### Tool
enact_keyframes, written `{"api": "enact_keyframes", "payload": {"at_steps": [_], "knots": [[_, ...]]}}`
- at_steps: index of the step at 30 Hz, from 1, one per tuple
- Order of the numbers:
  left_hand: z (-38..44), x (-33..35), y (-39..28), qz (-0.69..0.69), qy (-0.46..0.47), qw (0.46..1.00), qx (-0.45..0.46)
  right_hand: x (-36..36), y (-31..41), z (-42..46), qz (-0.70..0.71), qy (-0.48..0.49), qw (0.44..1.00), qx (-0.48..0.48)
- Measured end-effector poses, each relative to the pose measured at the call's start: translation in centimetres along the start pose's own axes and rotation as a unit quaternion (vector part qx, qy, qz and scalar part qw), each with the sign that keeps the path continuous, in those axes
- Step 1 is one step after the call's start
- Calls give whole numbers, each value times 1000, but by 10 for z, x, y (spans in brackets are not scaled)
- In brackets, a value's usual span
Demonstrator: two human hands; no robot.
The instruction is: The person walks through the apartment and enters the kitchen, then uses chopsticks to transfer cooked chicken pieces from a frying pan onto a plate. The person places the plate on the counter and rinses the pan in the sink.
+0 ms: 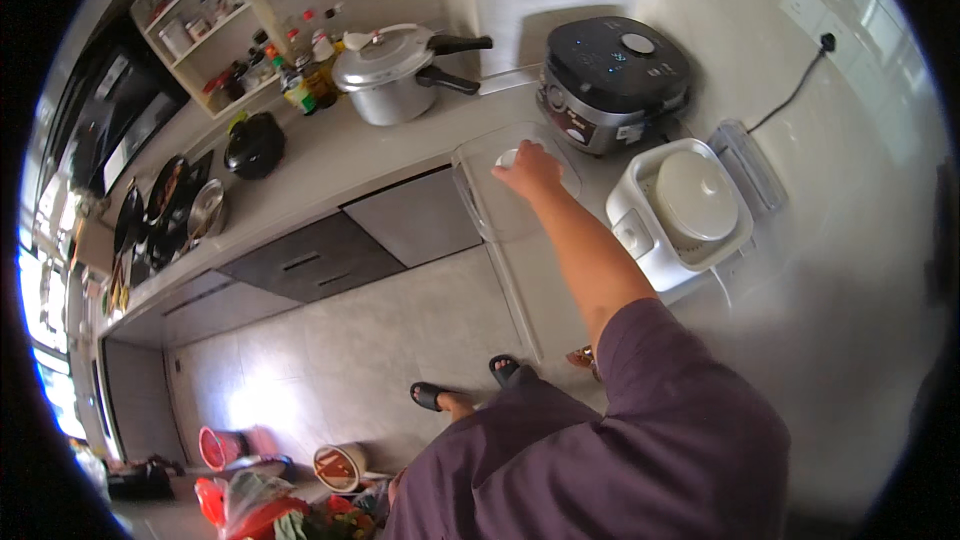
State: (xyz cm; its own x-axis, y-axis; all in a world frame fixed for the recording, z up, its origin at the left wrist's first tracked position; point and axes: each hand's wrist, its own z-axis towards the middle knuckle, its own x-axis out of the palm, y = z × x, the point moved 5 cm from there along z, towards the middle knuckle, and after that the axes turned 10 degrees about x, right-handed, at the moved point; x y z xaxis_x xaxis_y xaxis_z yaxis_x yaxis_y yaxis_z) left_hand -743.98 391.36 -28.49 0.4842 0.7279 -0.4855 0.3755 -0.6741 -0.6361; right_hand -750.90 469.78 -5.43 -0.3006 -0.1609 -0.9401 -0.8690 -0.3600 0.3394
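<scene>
My right hand (531,171) is closed around a white knob (507,158) on a clear plastic lid (484,206). The lid is over the counter corner, and part of it extends past the front edge. To the right of my forearm stands a white electric stewing appliance (631,236) with its top uncovered. Inside it sits an oval white ceramic pot with its own lid (701,195). A sliver of skin (394,486) beside my shirt's lower left edge may be my left hand, but the shirt hides most of it.
A black rice cooker (615,67) with a lit display stands behind the lid. Along the counter are a pressure cooker (390,82), bottles (300,86), a dark glossy pot (255,146) and a stove with pans (161,202). Buckets (339,465) and plastic bags (255,510) lie low left.
</scene>
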Motion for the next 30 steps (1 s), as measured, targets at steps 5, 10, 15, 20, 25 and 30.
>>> {"api": "enact_keyframes", "payload": {"at_steps": [5,10,15,20,25,30], "knots": [[69,-22,-62,58,68,995,35,-17,-5,-23,41,-52,996,-65],[114,-40,-93,111,112,987,42,-103,13,-105,86,-78,984,-138],[142,-37,-120,135,151,977,63,-249,-47,-146,136,-173,964,-152],[130,14,-182,129,164,970,124,-316,-161,-119,48,-133,989,38],[116,47,-173,265,234,901,253,-301,-220,-82,-7,-104,988,117],[105,48,-146,237,255,924,159,-277,-250,-64,-38,-93,985,139]]}}
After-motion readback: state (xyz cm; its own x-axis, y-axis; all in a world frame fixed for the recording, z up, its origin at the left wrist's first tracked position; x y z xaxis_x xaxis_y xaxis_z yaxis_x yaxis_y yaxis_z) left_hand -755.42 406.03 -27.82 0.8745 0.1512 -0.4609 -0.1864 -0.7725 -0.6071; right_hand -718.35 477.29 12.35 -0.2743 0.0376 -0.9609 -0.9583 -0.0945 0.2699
